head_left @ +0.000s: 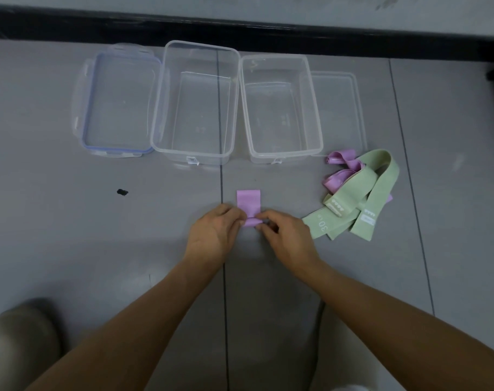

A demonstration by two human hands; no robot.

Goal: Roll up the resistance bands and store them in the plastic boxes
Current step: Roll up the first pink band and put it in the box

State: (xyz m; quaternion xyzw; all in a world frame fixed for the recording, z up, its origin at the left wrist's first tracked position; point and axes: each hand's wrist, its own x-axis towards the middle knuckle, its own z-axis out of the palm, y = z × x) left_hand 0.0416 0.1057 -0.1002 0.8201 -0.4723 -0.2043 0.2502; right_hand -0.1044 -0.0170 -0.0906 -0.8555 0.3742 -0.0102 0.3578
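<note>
- My left hand [216, 228] and right hand [282, 235] pinch the rolled end of a smooth lilac band [249, 204] on the grey floor [99, 235].
- Two clear rectangular plastic boxes [196, 103] stand open beyond.

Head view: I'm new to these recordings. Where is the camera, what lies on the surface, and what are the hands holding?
No machine here: a person works bare-handed, filmed by one head-worn camera looking down. The left hand and right hand pinch the rolled end of a purple band; the rest lies flat. Beyond stand two open clear boxes, the larger box and the smaller box, with a blue-edged lid left and a clear lid right. A pile of green and purple bands lies to the right.
</note>
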